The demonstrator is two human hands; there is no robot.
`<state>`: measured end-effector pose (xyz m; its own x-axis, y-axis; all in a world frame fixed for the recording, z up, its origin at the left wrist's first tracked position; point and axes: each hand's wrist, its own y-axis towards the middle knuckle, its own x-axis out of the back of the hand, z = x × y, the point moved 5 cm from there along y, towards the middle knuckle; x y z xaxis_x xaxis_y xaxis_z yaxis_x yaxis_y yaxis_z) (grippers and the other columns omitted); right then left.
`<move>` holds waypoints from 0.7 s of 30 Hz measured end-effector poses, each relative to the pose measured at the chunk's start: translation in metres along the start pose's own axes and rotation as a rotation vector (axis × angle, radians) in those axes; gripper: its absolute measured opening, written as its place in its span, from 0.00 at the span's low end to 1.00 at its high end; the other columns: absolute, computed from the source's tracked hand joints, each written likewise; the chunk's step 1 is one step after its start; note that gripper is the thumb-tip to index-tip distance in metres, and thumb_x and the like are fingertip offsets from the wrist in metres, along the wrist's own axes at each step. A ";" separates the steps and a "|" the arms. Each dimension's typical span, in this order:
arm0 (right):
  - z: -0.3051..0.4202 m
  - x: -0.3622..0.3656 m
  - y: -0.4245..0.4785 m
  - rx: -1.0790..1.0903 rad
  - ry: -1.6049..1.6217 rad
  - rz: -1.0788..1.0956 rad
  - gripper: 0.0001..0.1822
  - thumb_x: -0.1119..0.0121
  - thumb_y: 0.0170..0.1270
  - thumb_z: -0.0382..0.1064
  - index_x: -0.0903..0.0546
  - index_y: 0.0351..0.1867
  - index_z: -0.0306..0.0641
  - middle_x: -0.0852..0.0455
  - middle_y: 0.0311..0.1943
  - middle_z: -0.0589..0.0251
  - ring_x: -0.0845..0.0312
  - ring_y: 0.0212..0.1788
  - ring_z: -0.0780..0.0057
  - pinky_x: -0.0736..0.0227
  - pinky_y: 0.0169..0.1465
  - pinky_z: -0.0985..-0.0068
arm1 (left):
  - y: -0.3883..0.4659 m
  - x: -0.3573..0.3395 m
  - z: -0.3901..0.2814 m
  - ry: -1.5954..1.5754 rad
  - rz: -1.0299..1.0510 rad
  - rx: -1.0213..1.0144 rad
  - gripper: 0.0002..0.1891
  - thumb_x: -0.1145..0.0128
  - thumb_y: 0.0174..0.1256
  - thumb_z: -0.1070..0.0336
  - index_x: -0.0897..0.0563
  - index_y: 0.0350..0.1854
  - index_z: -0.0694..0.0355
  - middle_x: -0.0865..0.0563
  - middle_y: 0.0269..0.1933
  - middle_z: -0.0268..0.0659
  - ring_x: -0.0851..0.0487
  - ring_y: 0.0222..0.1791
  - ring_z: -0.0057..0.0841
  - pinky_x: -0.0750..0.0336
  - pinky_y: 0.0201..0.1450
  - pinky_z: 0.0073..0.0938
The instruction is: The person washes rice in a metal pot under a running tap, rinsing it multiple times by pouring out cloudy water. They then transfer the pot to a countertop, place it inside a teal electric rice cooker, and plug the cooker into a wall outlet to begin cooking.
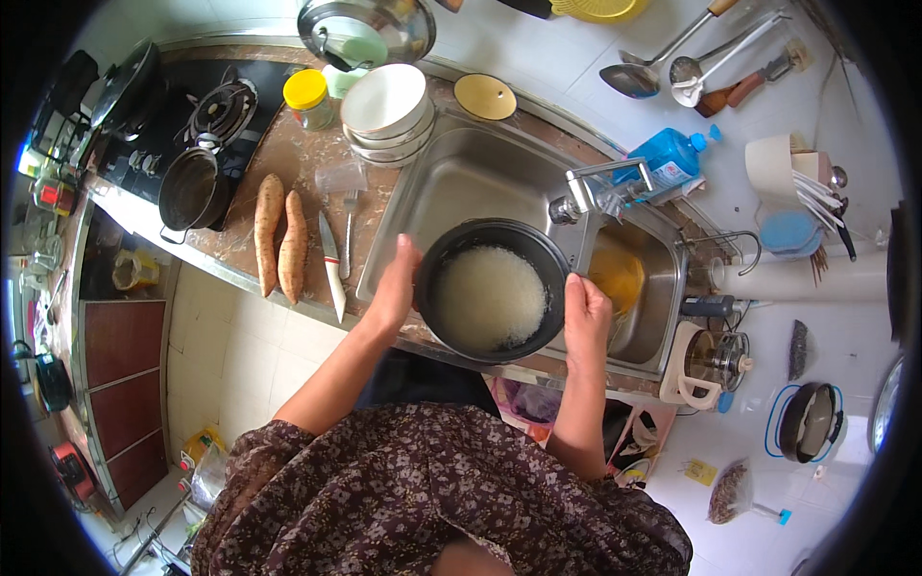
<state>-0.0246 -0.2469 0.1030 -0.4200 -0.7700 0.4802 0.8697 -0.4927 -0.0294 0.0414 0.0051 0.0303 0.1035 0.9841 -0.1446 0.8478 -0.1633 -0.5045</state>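
Both hands hold a round dark pot [492, 290] over the near edge of a steel double sink [468, 162]. White rice grains in cloudy water [497, 295] lie in it. My left hand [398, 284] presses flat against the pot's left side, thumb up. My right hand [588, 311] grips its right rim, fingers curled. The chrome faucet [580, 191] stands behind the pot. On the counter to the left lie two sweet potatoes [292, 248], a knife with a white handle [333, 266] and a fork [348, 234].
Stacked white bowls [385, 104], a jar with a yellow lid [308, 97] and a clear cup [341, 176] stand left of the sink. A small pot [191, 189] sits by the gas stove [223, 108]. A glass kettle [713, 363] stands at the right.
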 end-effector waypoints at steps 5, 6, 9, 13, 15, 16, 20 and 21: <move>-0.018 0.009 -0.006 -0.076 0.044 -0.035 0.19 0.47 0.73 0.40 0.31 0.21 0.33 0.36 0.17 0.74 0.43 0.23 0.86 0.44 0.26 0.76 | -0.001 -0.011 0.013 0.052 0.013 0.077 0.39 0.76 0.74 0.29 0.23 0.31 0.61 0.27 0.24 0.31 0.29 0.23 0.22 0.34 0.27 0.24; -0.022 0.014 -0.007 -0.122 0.073 -0.051 0.20 0.47 0.73 0.40 0.32 0.21 0.34 0.37 0.17 0.75 0.44 0.24 0.88 0.45 0.26 0.78 | -0.001 -0.017 0.012 0.073 0.125 0.007 0.40 0.77 0.75 0.30 0.21 0.34 0.62 0.26 0.25 0.32 0.28 0.24 0.22 0.33 0.28 0.24; -0.025 0.021 -0.002 -0.078 0.109 -0.059 0.20 0.47 0.73 0.39 0.31 0.20 0.36 0.38 0.17 0.77 0.45 0.23 0.89 0.47 0.25 0.79 | 0.006 -0.026 0.018 -0.001 0.148 0.061 0.41 0.77 0.74 0.29 0.21 0.35 0.63 0.25 0.25 0.32 0.28 0.24 0.22 0.33 0.28 0.24; -0.025 0.022 -0.005 -0.019 0.056 -0.030 0.19 0.48 0.74 0.39 0.30 0.21 0.36 0.39 0.18 0.78 0.46 0.24 0.89 0.46 0.26 0.80 | 0.005 -0.023 0.015 0.043 0.084 0.001 0.40 0.77 0.74 0.29 0.22 0.33 0.63 0.25 0.24 0.33 0.28 0.23 0.23 0.32 0.27 0.24; -0.031 0.026 -0.008 -0.125 0.076 -0.065 0.18 0.48 0.74 0.39 0.29 0.22 0.35 0.38 0.18 0.78 0.45 0.24 0.88 0.45 0.27 0.80 | 0.003 -0.029 0.012 0.055 0.140 -0.023 0.39 0.77 0.75 0.30 0.23 0.32 0.63 0.26 0.24 0.33 0.28 0.23 0.23 0.32 0.27 0.24; -0.034 0.028 -0.007 -0.156 0.138 -0.074 0.17 0.48 0.74 0.39 0.28 0.24 0.35 0.37 0.19 0.77 0.44 0.25 0.88 0.44 0.28 0.80 | 0.003 -0.033 0.010 0.059 0.133 -0.044 0.39 0.77 0.75 0.31 0.24 0.31 0.63 0.26 0.24 0.34 0.28 0.22 0.23 0.32 0.27 0.24; -0.027 0.029 -0.005 0.079 0.052 -0.049 0.17 0.48 0.74 0.39 0.28 0.25 0.35 0.37 0.20 0.75 0.44 0.26 0.87 0.43 0.29 0.79 | 0.002 -0.032 0.002 0.115 0.103 -0.077 0.37 0.77 0.77 0.33 0.26 0.30 0.63 0.26 0.26 0.35 0.28 0.24 0.24 0.31 0.29 0.26; -0.030 0.026 -0.005 0.053 0.026 -0.033 0.17 0.48 0.74 0.40 0.29 0.26 0.34 0.38 0.19 0.74 0.44 0.26 0.86 0.43 0.29 0.79 | 0.001 -0.028 -0.001 0.179 0.052 -0.091 0.38 0.77 0.77 0.33 0.25 0.31 0.64 0.25 0.26 0.35 0.28 0.24 0.24 0.31 0.30 0.26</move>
<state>-0.0474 -0.2768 0.0895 -0.4547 -0.7643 0.4572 0.8674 -0.4966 0.0325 0.0398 -0.0230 0.0347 0.2322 0.9726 -0.0111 0.8817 -0.2153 -0.4199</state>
